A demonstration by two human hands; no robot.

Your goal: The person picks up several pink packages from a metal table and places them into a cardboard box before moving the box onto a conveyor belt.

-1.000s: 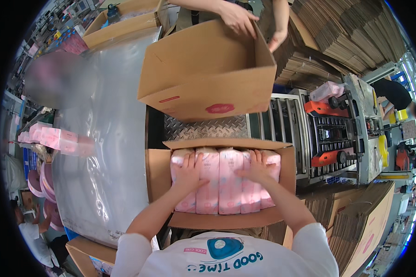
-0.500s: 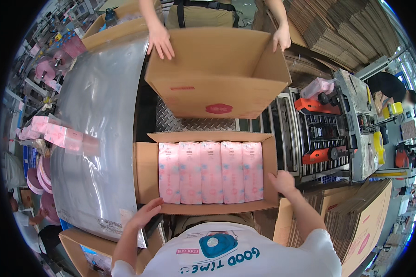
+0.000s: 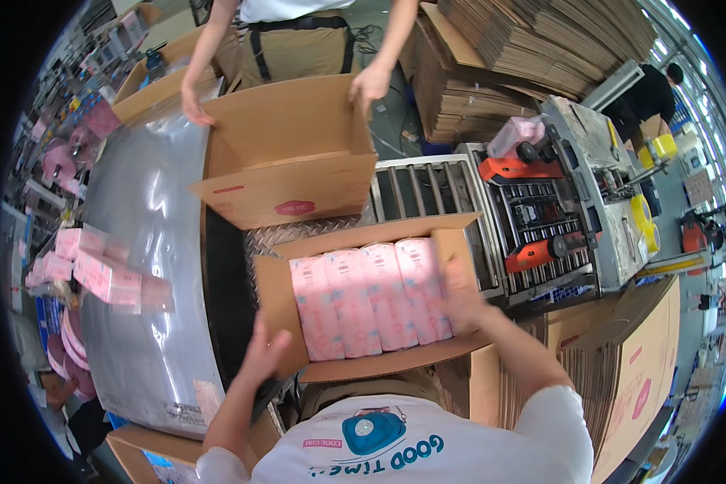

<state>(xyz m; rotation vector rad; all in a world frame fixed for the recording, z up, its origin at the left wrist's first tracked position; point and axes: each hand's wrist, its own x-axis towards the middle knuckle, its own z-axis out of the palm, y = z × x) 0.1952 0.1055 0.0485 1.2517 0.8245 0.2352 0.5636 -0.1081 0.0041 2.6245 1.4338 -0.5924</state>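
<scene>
In front of me an open cardboard carton (image 3: 355,373) sits slightly turned, holding a row of pink patterned packs (image 3: 348,302) standing side by side. My left hand (image 3: 266,348) is at the carton's near left corner, thumb and fingers apart. At the right end my right hand (image 3: 462,297) lies by the folded-in end flap, over the edge of the last pack. Motion smears its fingers. Across from me a person's two hands hold a second open carton (image 3: 294,189), tilted, its inside showing bare cardboard where visible.
A curved sheet-metal table (image 3: 149,242) runs along the left, with pink packs (image 3: 109,278) at its far side. At right are a roller conveyor (image 3: 419,189) and an orange-and-black machine (image 3: 532,214). Flat cardboard stacks stand far right (image 3: 540,40) and near right (image 3: 597,371).
My carton has turned, its right end swinging away from me. My right hand has moved up to the right end flap, which is now folded inward. The other person's carton has shifted left.
</scene>
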